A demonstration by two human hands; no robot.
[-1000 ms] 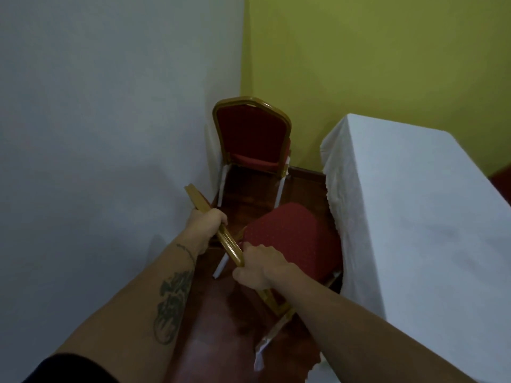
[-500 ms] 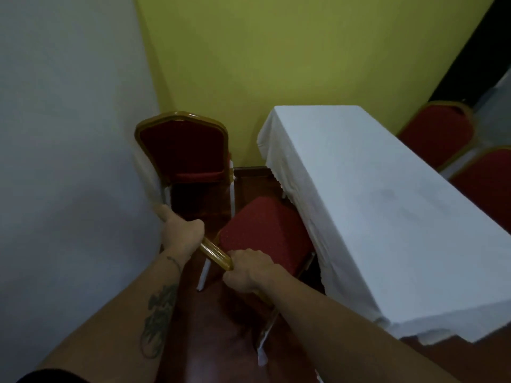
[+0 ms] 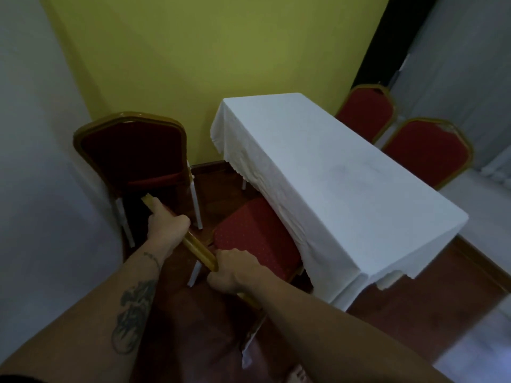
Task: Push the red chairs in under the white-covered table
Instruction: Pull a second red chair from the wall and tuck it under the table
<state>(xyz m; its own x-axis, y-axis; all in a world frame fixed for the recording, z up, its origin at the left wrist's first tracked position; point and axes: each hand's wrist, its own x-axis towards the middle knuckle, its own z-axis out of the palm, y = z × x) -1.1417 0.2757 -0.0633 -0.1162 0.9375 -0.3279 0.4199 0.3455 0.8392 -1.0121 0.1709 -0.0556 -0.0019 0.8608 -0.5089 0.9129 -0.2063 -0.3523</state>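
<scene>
Both hands (image 3: 193,250) gripping red chair (image 3: 254,239) backrest

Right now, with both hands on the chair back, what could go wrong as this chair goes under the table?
1. The red seat already meets the hanging tablecloth; pushing on could drag or bunch it.
2. The chair sits angled to the table, so a leg might catch.
3. The left hand is close to the corner chair and could knock against it.

A chair (image 3: 257,239) sits partly under the surface's (image 3: 318,161) left side, another chair (image 3: 132,153) behind-left, two chairs (image 3: 398,134) on its right.
</scene>
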